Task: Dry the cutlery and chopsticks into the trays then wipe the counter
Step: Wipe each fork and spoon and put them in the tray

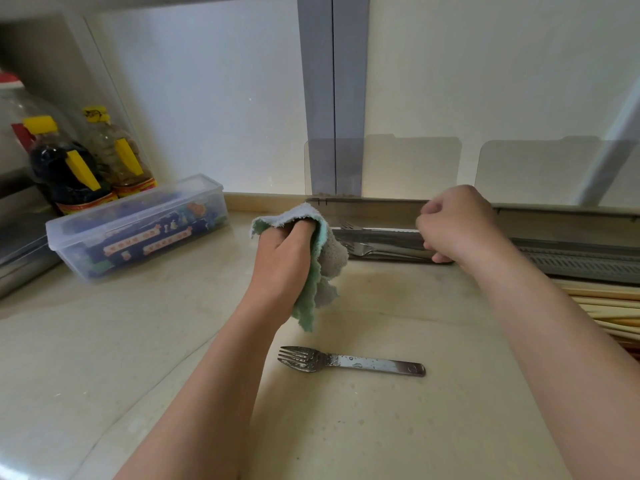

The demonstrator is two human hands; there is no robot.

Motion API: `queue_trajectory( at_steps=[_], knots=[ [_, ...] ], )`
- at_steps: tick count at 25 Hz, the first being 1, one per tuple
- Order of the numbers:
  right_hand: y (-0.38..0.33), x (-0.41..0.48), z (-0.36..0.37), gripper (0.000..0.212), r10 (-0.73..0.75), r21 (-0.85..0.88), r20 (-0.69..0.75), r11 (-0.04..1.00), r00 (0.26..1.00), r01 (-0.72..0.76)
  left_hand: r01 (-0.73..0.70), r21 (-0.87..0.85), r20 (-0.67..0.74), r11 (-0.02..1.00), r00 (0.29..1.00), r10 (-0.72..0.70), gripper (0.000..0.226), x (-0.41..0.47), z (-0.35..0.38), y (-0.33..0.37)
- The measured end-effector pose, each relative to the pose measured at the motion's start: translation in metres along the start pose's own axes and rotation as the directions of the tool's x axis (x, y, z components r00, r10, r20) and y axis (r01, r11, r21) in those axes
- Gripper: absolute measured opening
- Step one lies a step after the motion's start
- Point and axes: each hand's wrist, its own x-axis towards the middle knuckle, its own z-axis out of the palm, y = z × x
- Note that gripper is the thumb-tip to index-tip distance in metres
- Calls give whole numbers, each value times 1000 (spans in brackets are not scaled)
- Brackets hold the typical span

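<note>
I'm gripping the cloth (329,263) in my left hand (284,252), fingers curled round it, holding it just above the counter (381,431). My right hand (453,226) is hovering curled over the handle ends of the forks (377,250) lying in the cutlery tray (374,210) at 12 o'clock; whether it is pinching one I cannot tell. The wet fork (349,363) is lying flat on the counter, at 5 o'clock from my left hand and 7 o'clock from my right. Its long axis is running 9 to 3, tines at 9, handle at 3. My right hand is nearer the handle, I judge, and nothing is blocking the way. The chopsticks (609,306) are waiting at 3 o'clock below the second tray (581,262). A plastic box (138,226) and bottles (69,174) are standing well apart at 10.
</note>
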Motion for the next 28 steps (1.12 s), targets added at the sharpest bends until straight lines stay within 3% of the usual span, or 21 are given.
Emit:
queue_trajectory(
  at_steps=[2,3,5,7,9,15,18,20,22,24,26,28],
  knots=[
    [-13,-15,-6,19,-214,-147,188,959,959,243,18,-49,0,999,1000,-18,32,-2,1,2],
    [-20,-23,-6,15,-267,-167,377,922,887,349,10,-70,-12,998,1000,-11,33,-3,1,3],
    [-31,-42,6,3,-233,-161,724,858,649,488,-24,-98,-60,995,998,18,34,-2,1,4],
    [-34,-59,26,13,-184,-155,849,809,495,567,-76,-88,-122,993,990,65,32,2,1,2],
    [-35,-71,43,23,-164,-185,868,770,469,610,-123,-41,-152,992,982,115,27,4,1,-1],
    [-36,-82,57,26,-173,-259,855,674,489,692,-172,-31,-133,985,977,166,22,3,1,-2],
    [-37,-73,49,14,-176,-236,857,701,484,673,-158,-61,-151,986,978,147,26,0,2,1],
    [-33,-57,32,10,-207,-197,829,762,520,617,-134,-103,-188,986,976,113,30,0,1,4],
    [-28,-42,10,14,-274,-78,732,876,624,476,-98,-165,-198,981,978,65,31,2,-1,4],
    [-24,-30,-6,20,-356,150,522,933,775,328,-83,-162,-181,983,982,53,34,4,-2,1],
    [-24,-21,-16,12,-344,425,248,879,906,217,-85,-117,-167,990,984,65,35,6,-2,-2],
    [-25,-15,-21,14,-238,653,77,746,968,132,-93,-87,-153,992,985,79,33,4,-1,-1]
  ],
)
